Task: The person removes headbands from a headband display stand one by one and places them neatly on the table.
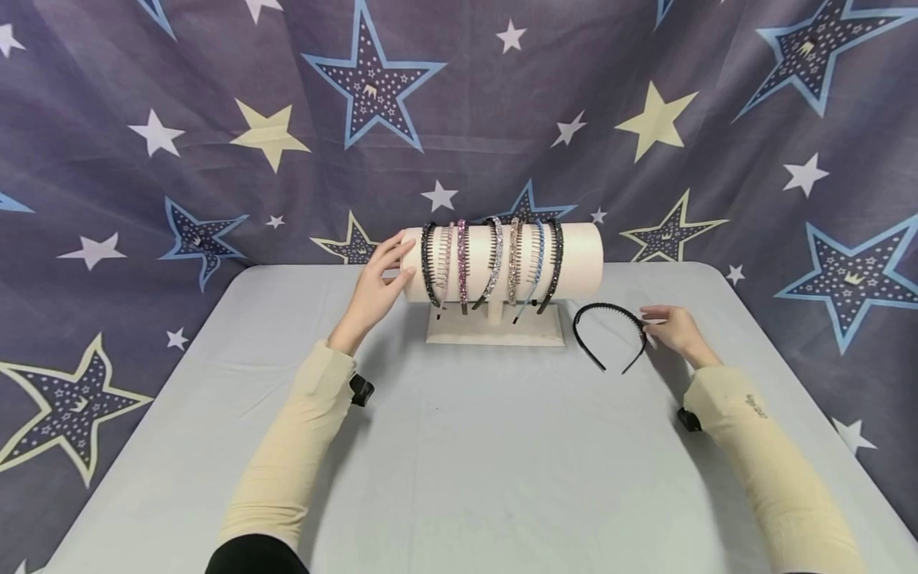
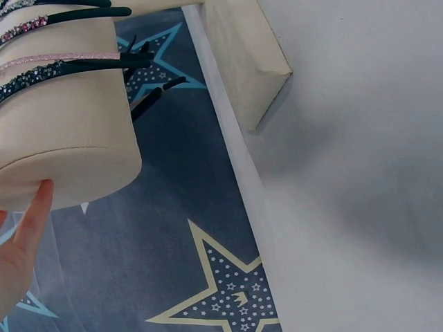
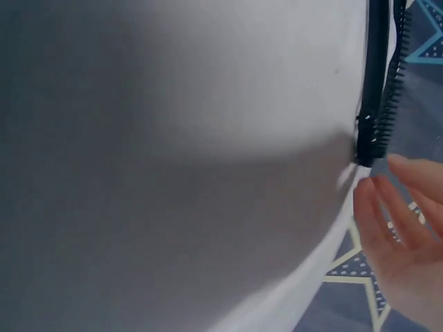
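My left hand (image 1: 374, 285) rests its extended fingers on the left end of a cream roll-shaped headband stand (image 1: 584, 261). In the left wrist view one finger (image 2: 36, 218) presses the roll's round end face. Several headbands sit around the roll, among them a pink-jewelled one (image 1: 462, 267), a blue one (image 1: 538, 263) and black ones at both sides. A black toothed headband (image 1: 579, 319) lies apart, on the table right of the stand. Beside its right side is my right hand (image 1: 677, 331), fingertips right at the band; the right wrist view shows these fingers relaxed, just past the beaded band.
A pale cloth covers the table (image 1: 502, 446). The stand's flat rectangular base (image 1: 469, 331) sits toward the table's back edge. Behind hangs a dark star-patterned curtain (image 1: 459, 104), which also runs along both sides.
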`<state>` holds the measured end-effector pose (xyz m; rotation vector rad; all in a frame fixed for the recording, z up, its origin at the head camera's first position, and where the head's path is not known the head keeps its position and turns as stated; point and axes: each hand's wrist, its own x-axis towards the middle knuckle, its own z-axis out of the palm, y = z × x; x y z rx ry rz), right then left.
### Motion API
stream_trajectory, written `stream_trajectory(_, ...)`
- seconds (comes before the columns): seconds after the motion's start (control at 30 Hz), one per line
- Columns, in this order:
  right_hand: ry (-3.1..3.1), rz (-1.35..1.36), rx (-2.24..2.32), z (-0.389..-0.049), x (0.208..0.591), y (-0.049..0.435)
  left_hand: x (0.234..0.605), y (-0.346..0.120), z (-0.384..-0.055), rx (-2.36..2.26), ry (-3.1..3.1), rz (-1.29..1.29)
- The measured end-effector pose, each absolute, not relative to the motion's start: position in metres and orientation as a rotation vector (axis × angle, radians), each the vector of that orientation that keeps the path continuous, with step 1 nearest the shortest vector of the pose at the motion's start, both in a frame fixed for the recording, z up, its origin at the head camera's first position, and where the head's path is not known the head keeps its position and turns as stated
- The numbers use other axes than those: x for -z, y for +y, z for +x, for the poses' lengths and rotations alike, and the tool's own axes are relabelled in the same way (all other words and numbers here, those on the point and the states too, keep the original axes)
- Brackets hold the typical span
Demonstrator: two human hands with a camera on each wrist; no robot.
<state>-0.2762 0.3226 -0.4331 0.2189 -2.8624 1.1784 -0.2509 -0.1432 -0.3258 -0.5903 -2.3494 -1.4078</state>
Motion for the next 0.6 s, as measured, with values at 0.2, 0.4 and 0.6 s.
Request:
stream_trajectory(0.2,-2.756,0.222,-1.091,-0.270,0.421,0.312,0.326,-0.143,-0.251,1.418,-2.349,-0.587)
stream_trajectory(0.4,-2.675,0.238,-1.124,-0.260,0.404,0.296,0.326,-0.143,-0.251,1.420,-2.343,-0.589)
stream_trajectory(0.6,-2.603,0.255,-1.139,-0.250,0.390,0.281,0.326,-0.143,-0.250,1.419,-2.343,-0.589)
